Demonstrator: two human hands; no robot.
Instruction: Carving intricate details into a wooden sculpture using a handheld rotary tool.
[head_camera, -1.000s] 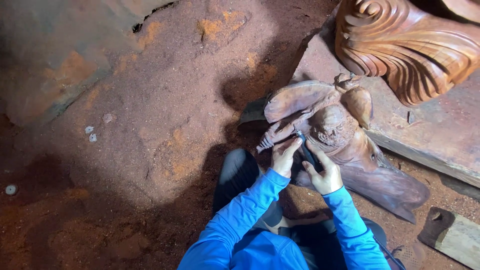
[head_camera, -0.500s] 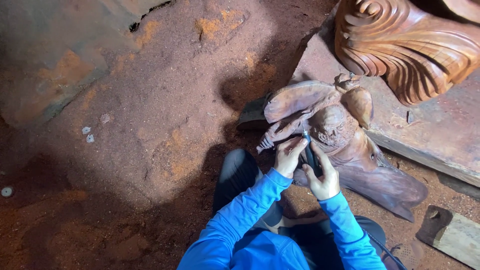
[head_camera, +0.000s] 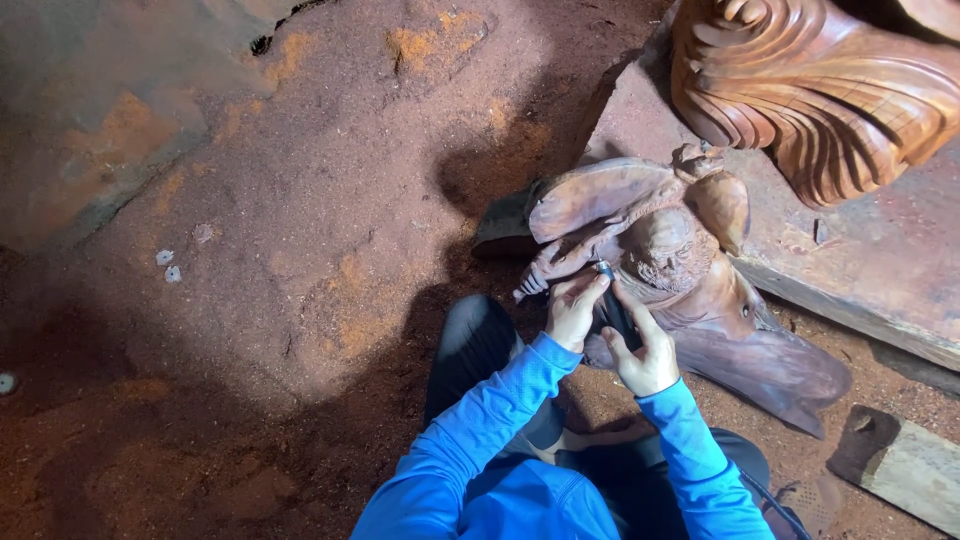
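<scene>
The right hand (head_camera: 645, 355) is closed around a dark tool (head_camera: 615, 310), fingers wrapped about its shaft and thumb laid along it. The tool's tip points up and away from the hand and meets the carving (head_camera: 660, 260) just below the carved, bearded head. The left hand (head_camera: 573, 308) sits just beside the right, to its left, fingers curled and pressed against both the tool's upper end and the wood; whether it grips the tool or only steadies it cannot be told. The two hands touch or nearly touch at the tool.

The carving, a reddish-brown winged figure, lies directly beyond the hands and spreads to their right, one wing stretching down past the right wrist. Both arms wear blue sleeves (head_camera: 500, 420), running back from the hands toward the camera, over dark trousers.

Farther beyond the carving and to the right, a wooden slab (head_camera: 880, 260) lies flat, bearing a big scroll carving (head_camera: 820, 90) with deep curled ridges. Near the right elbow, lower right, lies a short plank (head_camera: 905, 465). To the left of the hands, red sawdust floor (head_camera: 300, 250) spreads out, with small pale chips (head_camera: 168, 266) well apart from the hands.
</scene>
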